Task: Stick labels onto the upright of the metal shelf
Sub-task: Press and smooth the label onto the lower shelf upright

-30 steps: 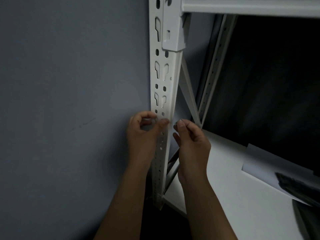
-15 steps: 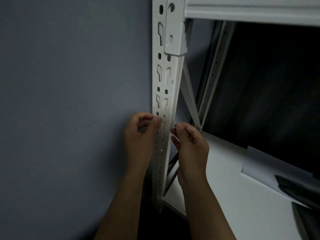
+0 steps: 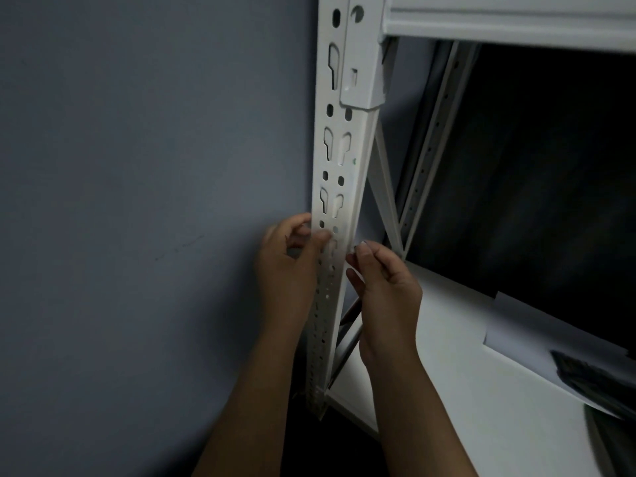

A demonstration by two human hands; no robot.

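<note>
The white metal upright (image 3: 344,149), punched with keyhole slots, runs from the top of the view down to the floor. My left hand (image 3: 289,270) reaches round its left edge, with the thumb pressing on the front face. My right hand (image 3: 385,287) is at the upright's right edge, thumb and forefinger pinched together. A pale label (image 3: 339,247) seems to stretch across the upright's face between the two hands. It is hard to tell from the white metal in the dim light.
A grey wall (image 3: 137,201) lies to the left. A horizontal beam (image 3: 516,25) crosses the top, with a diagonal brace (image 3: 387,187) and rear upright (image 3: 430,153) behind. On the white shelf board (image 3: 464,390), a paper sheet (image 3: 537,335) lies under a dark object (image 3: 599,376).
Both hands stay at the same height on the upright. The left thumb drew back to the left, then returned onto the front face. The view has shifted slightly.
</note>
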